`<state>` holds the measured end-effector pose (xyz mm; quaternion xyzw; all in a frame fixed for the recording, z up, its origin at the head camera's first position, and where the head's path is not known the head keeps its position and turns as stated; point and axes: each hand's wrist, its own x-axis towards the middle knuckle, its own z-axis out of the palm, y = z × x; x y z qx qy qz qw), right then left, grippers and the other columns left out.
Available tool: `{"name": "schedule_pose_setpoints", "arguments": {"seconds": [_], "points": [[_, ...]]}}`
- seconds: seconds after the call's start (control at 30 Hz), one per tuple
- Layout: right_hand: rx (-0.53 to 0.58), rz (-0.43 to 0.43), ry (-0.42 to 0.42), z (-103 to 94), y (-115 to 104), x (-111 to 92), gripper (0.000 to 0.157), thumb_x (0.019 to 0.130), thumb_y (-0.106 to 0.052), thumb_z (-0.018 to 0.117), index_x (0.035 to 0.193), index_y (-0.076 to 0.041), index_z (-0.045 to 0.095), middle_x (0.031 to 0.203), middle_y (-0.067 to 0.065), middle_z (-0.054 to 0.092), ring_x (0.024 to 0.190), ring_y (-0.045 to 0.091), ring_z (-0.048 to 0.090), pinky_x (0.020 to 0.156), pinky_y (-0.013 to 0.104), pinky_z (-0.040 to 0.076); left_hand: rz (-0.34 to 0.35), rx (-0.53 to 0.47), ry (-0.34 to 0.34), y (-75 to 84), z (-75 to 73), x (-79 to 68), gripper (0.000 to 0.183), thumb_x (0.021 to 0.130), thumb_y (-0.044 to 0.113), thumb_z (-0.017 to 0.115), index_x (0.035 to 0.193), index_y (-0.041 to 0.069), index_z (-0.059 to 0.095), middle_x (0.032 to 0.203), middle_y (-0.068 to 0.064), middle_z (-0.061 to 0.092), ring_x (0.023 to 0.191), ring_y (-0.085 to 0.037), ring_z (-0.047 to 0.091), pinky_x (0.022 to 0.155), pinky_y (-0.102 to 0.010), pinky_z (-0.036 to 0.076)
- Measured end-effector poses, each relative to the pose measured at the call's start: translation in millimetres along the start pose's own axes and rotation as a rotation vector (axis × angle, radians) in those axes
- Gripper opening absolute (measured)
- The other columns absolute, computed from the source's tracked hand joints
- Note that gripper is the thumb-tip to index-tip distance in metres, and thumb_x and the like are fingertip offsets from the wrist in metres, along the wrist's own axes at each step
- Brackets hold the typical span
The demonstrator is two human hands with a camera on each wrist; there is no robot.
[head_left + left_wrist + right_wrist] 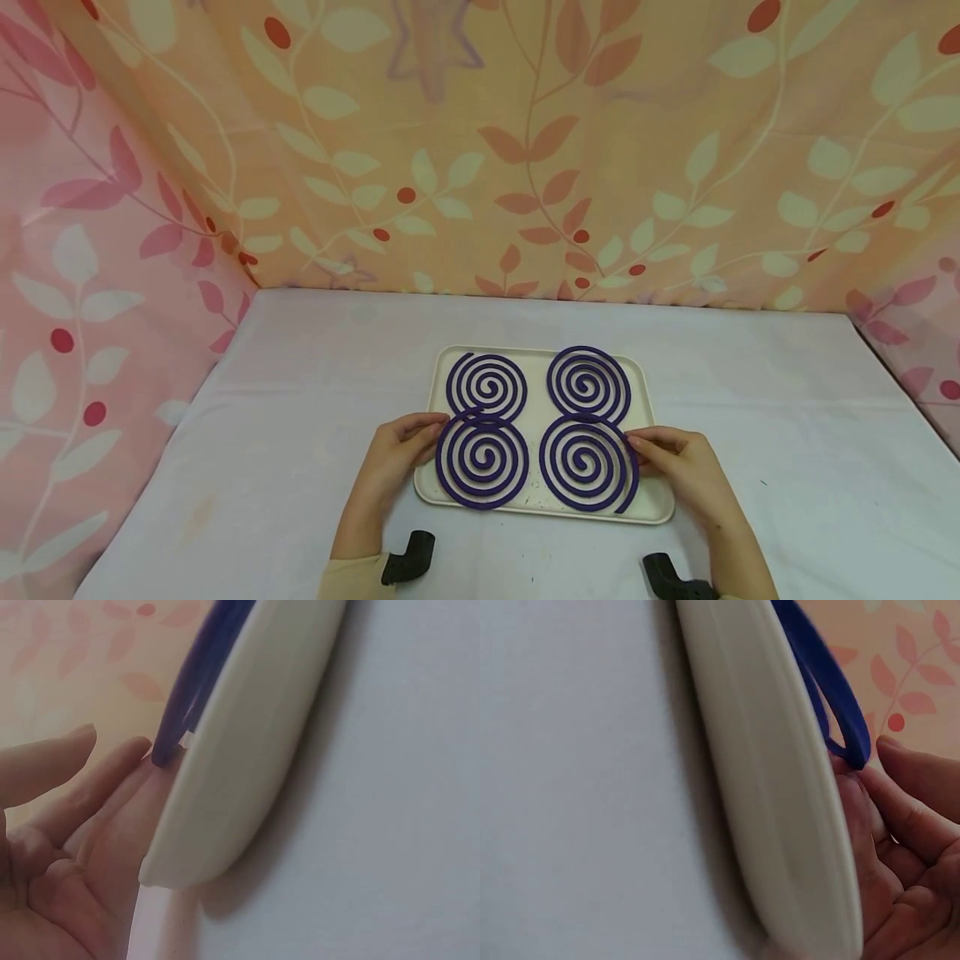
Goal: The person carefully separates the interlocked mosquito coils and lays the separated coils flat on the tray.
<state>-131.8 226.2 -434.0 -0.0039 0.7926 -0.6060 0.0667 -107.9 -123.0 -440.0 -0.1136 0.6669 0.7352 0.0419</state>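
Observation:
Four purple mosquito coils lie on a cream tray (536,367), two at the left and two at the right. The near left coil (487,457) overlaps the far left coil (490,385); likewise the near right coil (582,460) meets the far right coil (585,383). My left hand (397,446) touches the near left coil's outer edge with its fingers, the thumb (71,754) standing apart in the left wrist view. Opposite it, my right hand (690,467) has fingertips under the near right coil's rim, thumb (922,769) beside it but apart.
The tray sits on a white-covered table (270,467). Behind and at the sides hang leaf-patterned curtains (450,167). Black elbow-shaped pieces (411,558) are at both wrists. Small dark crumbs speckle the tray between the coils.

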Motion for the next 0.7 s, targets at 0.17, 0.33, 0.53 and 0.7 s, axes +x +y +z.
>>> {"name": "schedule_pose_setpoints", "arguments": {"seconds": [0.17,0.33,0.53,0.7], "points": [[-0.047,-0.005,0.011,-2.8,1.9,1.1,0.024,0.089,-0.004,0.063,0.103,0.016,0.064,0.088,0.018,0.068,0.070,0.013,0.066,0.066,0.028,0.057,-0.002,-0.023,0.008,-1.6,-2.9,1.8,0.023,0.091,-0.006,0.055,0.111,-0.015,0.060,0.107,-0.024,0.065,0.096,-0.019,0.064,0.079,-0.022,0.053],[-0.057,0.022,0.021,-7.5,2.8,2.9,0.025,0.089,-0.003,0.062,0.103,0.018,0.062,0.086,0.018,0.068,0.068,0.013,0.065,0.064,0.028,0.057,-0.006,-0.085,-0.028,-2.8,-5.4,3.1,0.027,0.093,-0.004,0.051,0.116,-0.018,0.055,0.113,-0.028,0.061,0.103,-0.025,0.063,0.085,-0.027,0.052],[-0.044,0.027,0.022,-12.7,3.6,1.4,0.029,0.090,-0.006,0.063,0.104,0.019,0.061,0.084,0.014,0.069,0.067,0.015,0.066,0.062,0.028,0.057,-0.022,-0.128,-0.011,-2.0,-6.4,3.0,0.028,0.096,-0.001,0.048,0.119,-0.017,0.054,0.118,-0.028,0.059,0.108,-0.027,0.061,0.085,-0.027,0.051],[-0.026,0.022,0.030,-17.5,6.2,-0.6,0.029,0.090,-0.005,0.062,0.107,0.019,0.059,0.084,0.009,0.070,0.070,0.013,0.066,0.062,0.027,0.057,-0.021,-0.133,-0.006,-2.3,-7.8,2.4,0.030,0.096,-0.001,0.047,0.121,-0.017,0.051,0.122,-0.027,0.057,0.111,-0.028,0.059,0.085,-0.026,0.051]]}}
